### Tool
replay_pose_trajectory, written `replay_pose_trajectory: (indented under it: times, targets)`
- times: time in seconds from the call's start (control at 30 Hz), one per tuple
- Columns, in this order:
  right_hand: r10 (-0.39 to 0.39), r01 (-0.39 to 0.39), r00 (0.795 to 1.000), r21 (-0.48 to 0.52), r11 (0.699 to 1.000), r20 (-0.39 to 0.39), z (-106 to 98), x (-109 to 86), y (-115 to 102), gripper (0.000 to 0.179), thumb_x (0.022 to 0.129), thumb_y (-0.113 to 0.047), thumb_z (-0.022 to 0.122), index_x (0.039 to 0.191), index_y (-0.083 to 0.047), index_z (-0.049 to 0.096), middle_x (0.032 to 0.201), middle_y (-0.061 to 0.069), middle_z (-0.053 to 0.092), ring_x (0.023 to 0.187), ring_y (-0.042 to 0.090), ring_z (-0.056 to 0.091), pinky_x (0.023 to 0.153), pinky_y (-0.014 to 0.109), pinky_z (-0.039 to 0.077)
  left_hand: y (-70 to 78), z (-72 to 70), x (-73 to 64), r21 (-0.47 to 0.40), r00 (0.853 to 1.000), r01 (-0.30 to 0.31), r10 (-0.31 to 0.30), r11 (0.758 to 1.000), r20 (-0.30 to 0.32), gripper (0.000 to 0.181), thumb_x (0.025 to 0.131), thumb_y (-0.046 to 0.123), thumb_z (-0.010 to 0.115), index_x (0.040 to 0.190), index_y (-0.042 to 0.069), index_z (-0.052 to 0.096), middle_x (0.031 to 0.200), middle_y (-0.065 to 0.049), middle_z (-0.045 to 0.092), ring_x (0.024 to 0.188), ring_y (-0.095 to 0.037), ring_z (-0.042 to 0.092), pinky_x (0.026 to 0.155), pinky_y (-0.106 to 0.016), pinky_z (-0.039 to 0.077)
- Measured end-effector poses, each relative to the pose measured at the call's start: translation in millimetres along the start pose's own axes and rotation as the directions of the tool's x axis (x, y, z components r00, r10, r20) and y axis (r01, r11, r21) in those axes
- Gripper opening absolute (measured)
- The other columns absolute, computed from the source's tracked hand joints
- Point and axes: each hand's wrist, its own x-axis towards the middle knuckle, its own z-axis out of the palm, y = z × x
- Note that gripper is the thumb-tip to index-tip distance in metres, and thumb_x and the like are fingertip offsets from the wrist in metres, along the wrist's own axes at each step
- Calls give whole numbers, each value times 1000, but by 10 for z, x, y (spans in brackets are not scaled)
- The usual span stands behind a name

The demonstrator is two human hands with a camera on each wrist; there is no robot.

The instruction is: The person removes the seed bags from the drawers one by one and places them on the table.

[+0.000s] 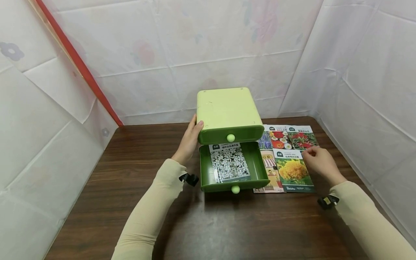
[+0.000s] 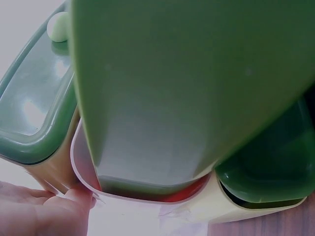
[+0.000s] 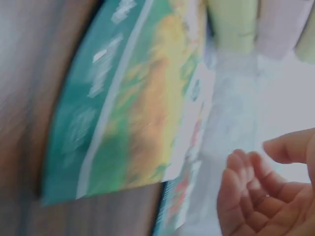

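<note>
A drawer cabinet (image 1: 229,108) with a pale green top stands in the middle of the wooden table. Its middle drawer (image 1: 256,162) is pulled out, and a seed packet (image 1: 230,162) with white flowers lies inside. My left hand (image 1: 189,141) rests along the cabinet's left side, thumb by the top front corner. In the left wrist view, the drawer's outer side fills much of the picture. My right hand (image 1: 320,164) is beside the yellow-flower seed packet (image 1: 294,171), fingers loosely bent. The right wrist view shows nothing between the thumb and fingers (image 3: 236,177).
Right of the cabinet lie several more seed packets, one with red flowers (image 1: 302,139) and one with a drawn shopfront (image 1: 273,173). The upper drawer (image 1: 214,136) and the bottom drawer (image 2: 270,167) are closed. White sheeting (image 1: 182,47) surrounds the table (image 1: 130,180).
</note>
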Motion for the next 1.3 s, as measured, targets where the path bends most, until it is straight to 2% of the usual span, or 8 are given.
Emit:
replay_pose_trajectory:
  times: [0.1, 0.23, 0.33, 0.47, 0.6, 0.83, 1.13, 1.3]
  targets:
    - [-96, 98, 993, 33, 995, -74, -19, -52, -208, 35, 103, -30, 44, 103, -1, 64, 88, 17, 67, 67, 15, 56, 59, 31, 43, 4, -4, -4, -5, 1000, -4, 5, 1000, 6, 68, 105, 44, 36, 159, 27, -2, 166, 3, 0, 152, -21, 12, 120, -51, 21]
    - [-210, 220, 968, 64, 973, -139, -34, -124, -474, 30, 103, -28, 49, 101, -3, 65, 89, 17, 68, 66, 9, 57, 56, 28, 44, 141, 37, -104, -3, 1000, -9, 9, 1000, 14, 68, 106, 41, 35, 159, 23, -2, 166, -1, 1, 150, -26, 17, 117, -54, 25]
    - [-268, 285, 946, 69, 956, -182, 3, -170, -652, 25, 103, -26, 51, 101, -5, 65, 86, 13, 66, 64, 9, 54, 55, 27, 43, 113, 45, -100, -12, 1000, -19, 19, 1000, 7, 71, 104, 48, 37, 160, 25, -1, 166, 1, 3, 149, -26, 20, 115, -57, 28]
    - [-341, 359, 915, 50, 932, -218, 97, -221, -872, 20, 102, -23, 53, 101, -7, 65, 84, 10, 65, 64, 10, 51, 58, 26, 42, -43, 14, -7, -13, 999, -36, 36, 999, -8, 73, 100, 57, 40, 159, 33, 3, 165, 7, 5, 150, -21, 19, 116, -55, 26]
    - [-434, 452, 874, 37, 891, -221, 188, -239, -1091, 15, 101, -17, 56, 102, -7, 66, 88, 7, 66, 71, 12, 56, 64, 26, 47, -35, 14, -6, -5, 999, -37, 37, 999, -7, 70, 101, 55, 39, 158, 35, 3, 165, 8, 5, 150, -20, 18, 118, -53, 24]
    - [-587, 593, 803, 44, 804, -102, 347, -287, -1418, 14, 99, -14, 58, 109, -7, 66, 100, 6, 68, 85, 17, 64, 75, 38, 55, -35, 9, -10, 12, 1000, -27, 27, 1000, -13, 69, 102, 55, 38, 157, 36, 2, 165, 9, 1, 152, -16, 9, 121, -51, 18]
    - [-603, 607, 793, -29, 794, 82, 566, -281, -1637, 29, 98, -21, 62, 122, -6, 65, 118, 10, 68, 103, 25, 66, 86, 45, 54, -45, 8, -16, 15, 999, -24, 24, 1000, -21, 71, 100, 58, 40, 158, 36, 3, 165, 9, 3, 151, -17, 12, 120, -51, 21]
    - [-574, 590, 802, -66, 805, 165, 657, -226, -1696, 40, 97, -26, 62, 130, -3, 60, 128, 15, 63, 112, 32, 63, 92, 49, 51, -42, 5, -7, 13, 1000, -28, 28, 1000, -12, 69, 102, 54, 38, 158, 34, 1, 165, 8, 2, 152, -17, 11, 120, -50, 20]
